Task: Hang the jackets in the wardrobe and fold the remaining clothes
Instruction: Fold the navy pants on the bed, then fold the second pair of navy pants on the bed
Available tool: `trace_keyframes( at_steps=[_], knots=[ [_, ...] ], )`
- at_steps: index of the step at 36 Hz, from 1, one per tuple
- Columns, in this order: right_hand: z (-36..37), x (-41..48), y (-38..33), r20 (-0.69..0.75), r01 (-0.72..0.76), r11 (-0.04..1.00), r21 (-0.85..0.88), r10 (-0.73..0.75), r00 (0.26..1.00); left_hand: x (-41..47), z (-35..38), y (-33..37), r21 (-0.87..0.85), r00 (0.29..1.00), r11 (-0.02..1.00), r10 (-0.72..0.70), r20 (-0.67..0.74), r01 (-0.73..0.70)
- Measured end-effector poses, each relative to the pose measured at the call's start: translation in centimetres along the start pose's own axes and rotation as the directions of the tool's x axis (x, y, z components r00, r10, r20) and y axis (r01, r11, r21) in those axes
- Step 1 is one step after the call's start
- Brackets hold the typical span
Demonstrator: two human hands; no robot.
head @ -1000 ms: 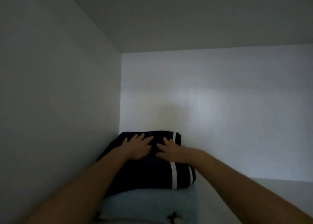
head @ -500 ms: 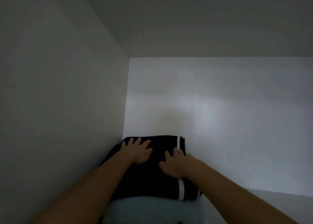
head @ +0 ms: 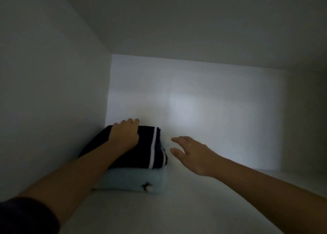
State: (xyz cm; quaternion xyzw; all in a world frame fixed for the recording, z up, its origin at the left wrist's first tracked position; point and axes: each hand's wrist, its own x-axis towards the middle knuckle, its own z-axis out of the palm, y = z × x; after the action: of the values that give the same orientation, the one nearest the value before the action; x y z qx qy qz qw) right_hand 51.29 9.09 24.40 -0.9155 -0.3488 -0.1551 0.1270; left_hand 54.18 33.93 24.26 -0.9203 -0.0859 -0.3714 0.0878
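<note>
Obs., wardrobe shelf [head: 177, 209]: smooth, white, flat panels, dimly lit, with a soft bright patch on the back panel [head: 194, 95].

In the far left corner a stack of two folded garments was noted. The dark folded garment [head: 143, 154] lay on top: soft cloth, roughly rectangular, with thin white stripes along its right edge. Beneath it lay a pale blue folded garment [head: 127, 182], thicker and fluffier, with a small dark-and-white detail on its near face that was too blurred to identify.

The left part of the stack was hidden by the forearm. A dark sleeve [head: 26, 216] was cut off at the near left corner.

The left hand [head: 123, 136] was laid on the dark garment, fingers close together across its far edge and the tips hidden. Whether they curled round the edge could not be told. The right hand [head: 192, 154] was held just right of the stack, apart from it, fingers straight and slightly spread, thumb out.
</note>
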Motion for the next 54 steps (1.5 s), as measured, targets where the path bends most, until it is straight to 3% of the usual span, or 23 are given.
trace_keyframes(
  at_steps=[3,6,10,13,17,21,26,33,41,47,51,54],
  knots=[
    [-2.7,-6.5,0.3,-0.064,-0.014,0.979,-0.202,0.002,0.998,-2.4,-3.8,4.5,-0.154,0.992,0.981,0.112,-0.062,-0.12],
    [-5.6,-13.8,0.1,-0.078,-0.022,0.937,-0.349,-0.006,0.997,-6.7,-7.9,10.4,-0.467,0.978,0.861,0.201,-0.054,-0.203],
    [-9.8,-25.2,-0.4,-0.103,-0.087,0.871,-0.483,0.043,0.994,-13.7,-13.4,18.1,-0.55,0.906,0.726,0.39,-0.166,-0.413],
    [-12.9,-35.0,-1.2,-0.116,-0.16,0.803,-0.574,0.113,0.987,-19.3,-18.0,23.5,-0.685,0.879,0.592,0.452,-0.153,-0.424],
    [-15.6,-48.6,-2.9,-0.107,-0.269,0.708,-0.653,0.266,0.958,-27.9,-23.5,30.8,-0.847,0.828,0.332,0.523,-0.202,-0.416],
    [-18.0,-61.3,-6.1,-0.113,-0.334,0.545,-0.769,0.398,0.91,-37.8,-29.5,38.1,-0.925,0.698,-0.056,0.639,-0.323,-0.376],
    [-20.9,-75.1,-9.9,-0.168,-0.41,0.363,-0.837,0.544,0.822,-49.2,-36.2,46.8,-0.847,0.531,-0.285,0.677,-0.51,-0.449],
    [-23.9,-92.4,-16.1,-0.358,-0.58,0.049,-0.813,0.745,0.564,-63.0,-45.8,56.1,-0.769,0.354,-0.555,0.683,-0.639,-0.317],
    [-24.5,-110.2,-23.2,-0.502,-0.67,-0.267,-0.693,0.846,0.181,-80.0,-55.6,66.2,-0.677,0.202,-0.731,0.653,-0.73,-0.086],
    [-26.0,-122.9,-26.2,-0.561,-0.645,-0.47,-0.602,0.824,-0.077,-91.0,-63.5,73.8,-0.569,0.065,-0.822,0.566,-0.822,-0.034],
    [-27.0,-131.4,-27.8,-0.632,-0.675,-0.604,-0.423,0.731,-0.257,-96.8,-69.7,79.3,-0.535,0.011,-0.844,0.536,-0.844,0.043],
    [-27.1,-138.0,-29.0,-0.609,-0.645,-0.689,-0.329,0.677,-0.413,-101.5,-74.4,82.7,-0.482,-0.061,-0.873,0.478,-0.876,0.074]
  ],
)
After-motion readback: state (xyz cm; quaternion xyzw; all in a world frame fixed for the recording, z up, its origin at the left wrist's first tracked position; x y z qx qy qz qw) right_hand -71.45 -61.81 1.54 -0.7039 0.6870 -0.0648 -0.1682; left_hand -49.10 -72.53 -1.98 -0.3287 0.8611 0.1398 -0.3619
